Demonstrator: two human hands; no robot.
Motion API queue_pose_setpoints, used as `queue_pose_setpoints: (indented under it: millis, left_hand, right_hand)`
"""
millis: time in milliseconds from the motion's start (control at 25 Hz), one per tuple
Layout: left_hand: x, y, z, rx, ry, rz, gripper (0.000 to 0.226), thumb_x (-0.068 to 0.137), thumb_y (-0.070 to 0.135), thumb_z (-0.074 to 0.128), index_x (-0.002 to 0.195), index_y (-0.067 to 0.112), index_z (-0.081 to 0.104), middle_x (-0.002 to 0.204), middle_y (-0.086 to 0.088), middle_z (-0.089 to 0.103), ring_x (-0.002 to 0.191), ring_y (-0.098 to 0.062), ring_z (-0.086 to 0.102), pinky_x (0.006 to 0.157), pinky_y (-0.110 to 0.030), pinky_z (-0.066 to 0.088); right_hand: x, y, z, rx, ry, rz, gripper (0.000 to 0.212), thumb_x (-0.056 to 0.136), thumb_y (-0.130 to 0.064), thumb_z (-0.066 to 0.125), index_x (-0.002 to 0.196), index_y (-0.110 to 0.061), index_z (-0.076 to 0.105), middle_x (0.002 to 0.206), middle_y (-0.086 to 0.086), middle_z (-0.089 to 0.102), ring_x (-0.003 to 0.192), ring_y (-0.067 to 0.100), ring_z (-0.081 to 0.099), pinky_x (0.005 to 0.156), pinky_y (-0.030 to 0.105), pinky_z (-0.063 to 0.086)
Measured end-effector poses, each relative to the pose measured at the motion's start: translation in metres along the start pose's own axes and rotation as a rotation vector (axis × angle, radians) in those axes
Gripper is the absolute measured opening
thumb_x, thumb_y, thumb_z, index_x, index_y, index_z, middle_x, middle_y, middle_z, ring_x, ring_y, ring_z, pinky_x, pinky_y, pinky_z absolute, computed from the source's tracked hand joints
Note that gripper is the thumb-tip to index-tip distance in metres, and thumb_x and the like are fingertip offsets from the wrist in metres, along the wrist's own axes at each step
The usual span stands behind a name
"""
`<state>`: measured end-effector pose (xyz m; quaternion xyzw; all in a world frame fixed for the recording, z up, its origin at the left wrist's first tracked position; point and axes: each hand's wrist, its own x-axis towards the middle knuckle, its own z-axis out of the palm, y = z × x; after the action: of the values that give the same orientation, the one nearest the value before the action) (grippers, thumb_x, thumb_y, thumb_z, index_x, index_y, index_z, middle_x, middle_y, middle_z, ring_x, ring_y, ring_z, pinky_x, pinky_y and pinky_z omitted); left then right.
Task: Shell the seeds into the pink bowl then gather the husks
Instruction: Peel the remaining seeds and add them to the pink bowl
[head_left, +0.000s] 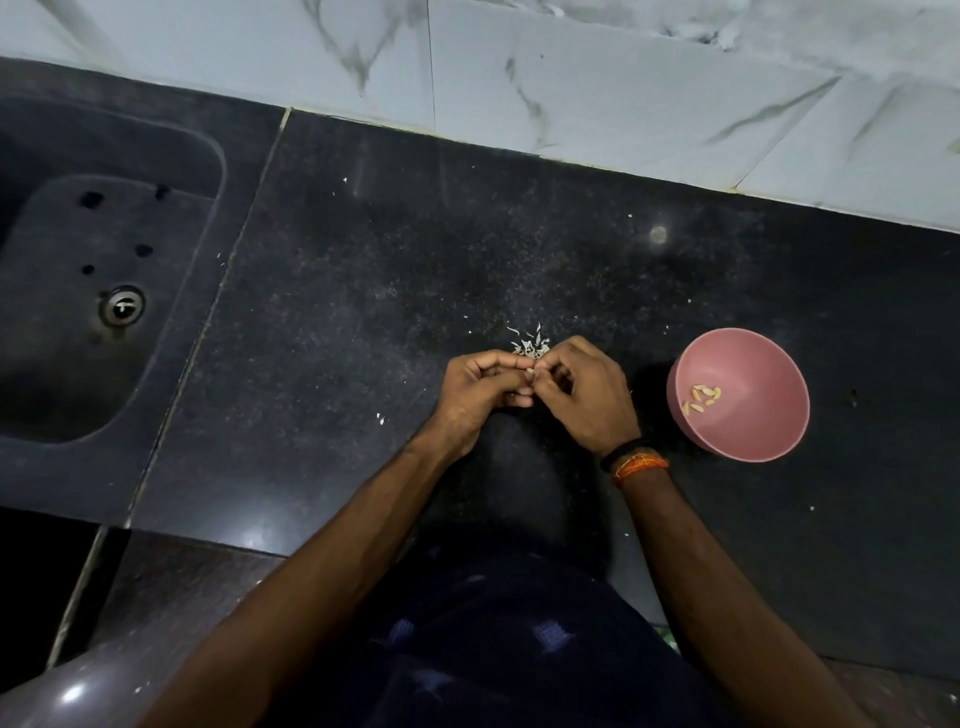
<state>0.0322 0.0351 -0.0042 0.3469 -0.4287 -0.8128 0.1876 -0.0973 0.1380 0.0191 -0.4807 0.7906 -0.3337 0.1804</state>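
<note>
Counter (363, 312): pink bowl (748, 364) near its right end, several shelled seeds (702, 401) inside. Your left hand (480, 392) and right hand (587, 397) meet mid-counter, fingers curled, pinching one seed (530, 372). Husks (530, 343) piled just behind them.

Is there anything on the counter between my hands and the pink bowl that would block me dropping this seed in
Nothing visible does. The seed is pinched between the left hand and right hand, and the pink bowl sits just to the right with only bare dark counter between. The husk pile lies behind the hands, off that path.
</note>
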Motion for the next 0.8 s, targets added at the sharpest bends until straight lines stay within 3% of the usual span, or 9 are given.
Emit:
queue_pose_setpoints:
  millis: [480,800]
  left_hand:
    - [-0.0036,0.001,-0.0017,-0.121,-0.038,-0.006,0.021,0.088,-0.011,0.06,0.105,-0.006,0.072,0.083,-0.014,0.074,0.072,-0.017,0.068,0.065,-0.024,0.057]
    - [-0.0042,0.0019,-0.0047,-0.184,-0.022,-0.056,0.021,0.091,-0.008,0.056,0.106,-0.007,0.07,0.083,-0.014,0.073,0.074,-0.017,0.067,0.067,-0.024,0.056]
  right_hand:
    - [-0.0013,-0.0039,-0.0043,0.03,0.064,0.058,0.005,0.088,-0.013,0.072,0.085,-0.012,0.069,0.09,-0.006,0.061,0.075,0.007,0.058,0.071,0.025,0.051]
    - [0.0002,-0.0039,-0.0027,0.035,0.067,0.047,0.005,0.088,-0.012,0.072,0.085,-0.012,0.068,0.089,-0.005,0.061,0.075,0.008,0.058,0.07,0.029,0.052]
